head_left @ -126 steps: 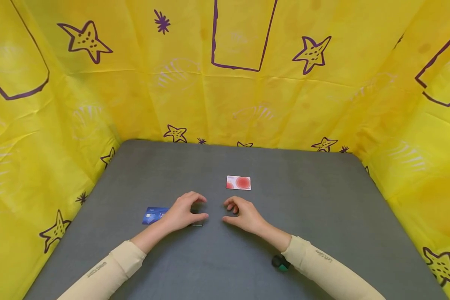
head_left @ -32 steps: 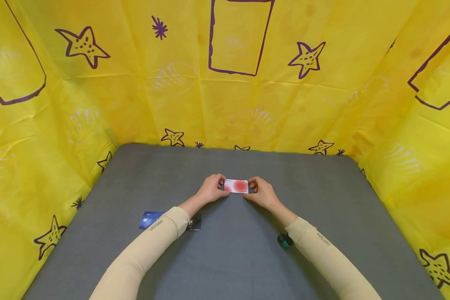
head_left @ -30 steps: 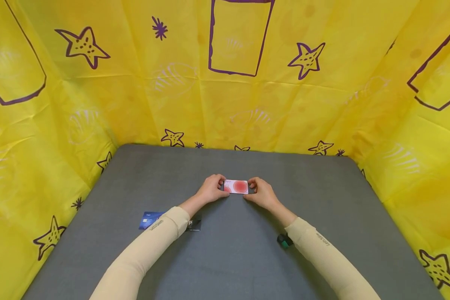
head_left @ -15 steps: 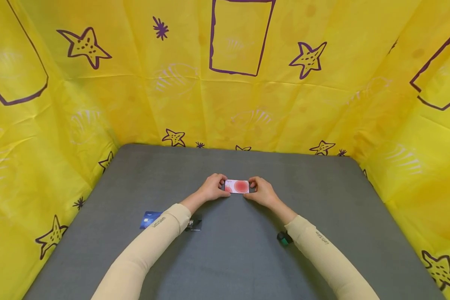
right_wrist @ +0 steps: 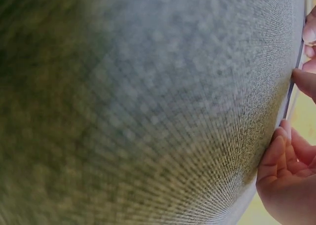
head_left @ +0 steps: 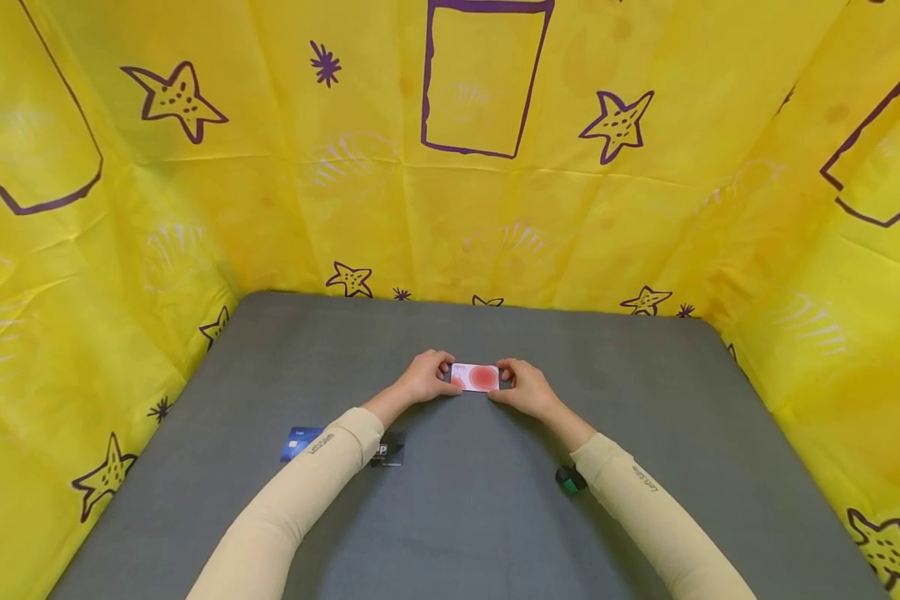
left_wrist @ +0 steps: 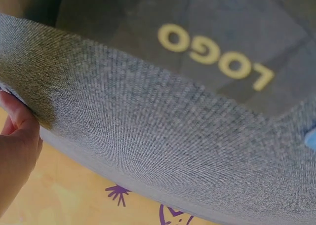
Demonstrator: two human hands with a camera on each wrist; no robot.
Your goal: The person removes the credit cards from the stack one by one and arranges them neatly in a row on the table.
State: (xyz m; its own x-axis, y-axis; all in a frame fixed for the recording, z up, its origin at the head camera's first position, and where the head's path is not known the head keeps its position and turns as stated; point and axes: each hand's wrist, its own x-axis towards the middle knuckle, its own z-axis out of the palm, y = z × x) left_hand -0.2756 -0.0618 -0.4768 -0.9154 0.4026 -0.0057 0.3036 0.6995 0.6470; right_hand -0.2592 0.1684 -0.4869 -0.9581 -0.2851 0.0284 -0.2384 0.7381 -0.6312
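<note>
A white and pink card with red circles (head_left: pixel 474 377) is held between both hands near the middle of the table. The left hand (head_left: pixel 424 377) pinches its left end, thumb at the near corner. At the other end the right hand (head_left: pixel 527 388) grips it with thumb and curled fingers. In the right wrist view the right hand (right_wrist: pixel 286 173) shows at the edge, with the card seen nearly edge-on. The left wrist view catches the left hand (left_wrist: pixel 17 141) at its left border. Whether the card touches the table, I cannot tell.
A blue card (head_left: pixel 297 442) and a black card (head_left: pixel 392 451) lie on the grey table (head_left: pixel 450 517), partly covered by the left sleeve. The black card (left_wrist: pixel 197 50) bears the word LOGO in the left wrist view. Yellow printed cloth (head_left: pixel 375 208) encloses the table's back and sides.
Both hands have moved forward from apart above the table onto the ends of the pink card. The left forearm now crosses above the blue and black cards. Over the last second little differs.
</note>
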